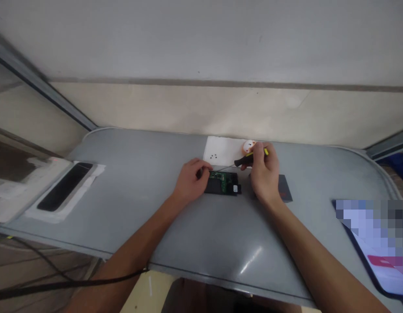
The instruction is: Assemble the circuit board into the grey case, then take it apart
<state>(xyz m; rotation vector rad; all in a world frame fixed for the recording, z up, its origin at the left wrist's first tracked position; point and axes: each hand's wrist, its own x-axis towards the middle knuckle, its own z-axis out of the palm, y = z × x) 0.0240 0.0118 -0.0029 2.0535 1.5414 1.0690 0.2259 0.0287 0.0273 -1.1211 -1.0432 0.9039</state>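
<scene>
In the middle of the grey table lies a small black device [216,186] with a green circuit board [224,182] showing. My left hand [193,178] is closed at the device's left end, its thumb and fingers gripping that side. A black and yellow screwdriver [243,160] sits in my right hand [265,171], its thin shaft slanting left to the upper edge of the board. Exactly what the tip touches is too small to tell. Behind the device, several tiny dark screws [213,156] rest on a white sheet [224,150].
A small white and orange figure [249,147] stands on the sheet. Partly under my right wrist is a dark flat box [285,189]. A black phone-like slab [65,187] lies at left, a lit screen [377,248] at right. A black cable [74,283] crosses below the front edge.
</scene>
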